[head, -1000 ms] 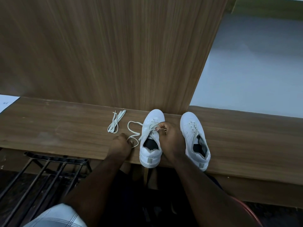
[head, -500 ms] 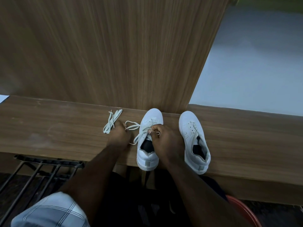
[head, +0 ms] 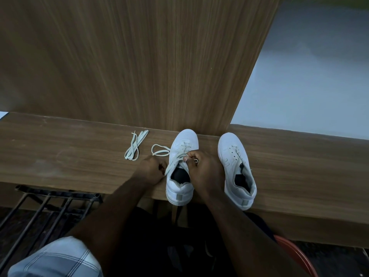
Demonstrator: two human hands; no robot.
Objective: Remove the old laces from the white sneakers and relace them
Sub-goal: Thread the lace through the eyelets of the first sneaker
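Two white sneakers stand side by side on a wooden bench (head: pixel 69 160), toes toward the wall. The left sneaker (head: pixel 180 176) is partly threaded with a pale lace (head: pixel 159 151) that loops out to its left. My left hand (head: pixel 150 168) grips one end of that lace beside the shoe. My right hand (head: pixel 201 168) pinches the other lace end over the shoe's tongue. The right sneaker (head: pixel 236 166) has bare eyelets and no lace. A second loose lace (head: pixel 135 144) lies folded on the bench further left.
A wooden panel (head: pixel 149 56) rises right behind the bench, with pale floor (head: pixel 309 86) beyond it at the right. A black metal rack (head: pixel 50 206) sits below the bench at the left. A red rim (head: pixel 299 254) shows at the lower right.
My left hand has drawn back toward the bench's front edge, pulling its lace end taut. My right hand stays at the tongue of the left sneaker.
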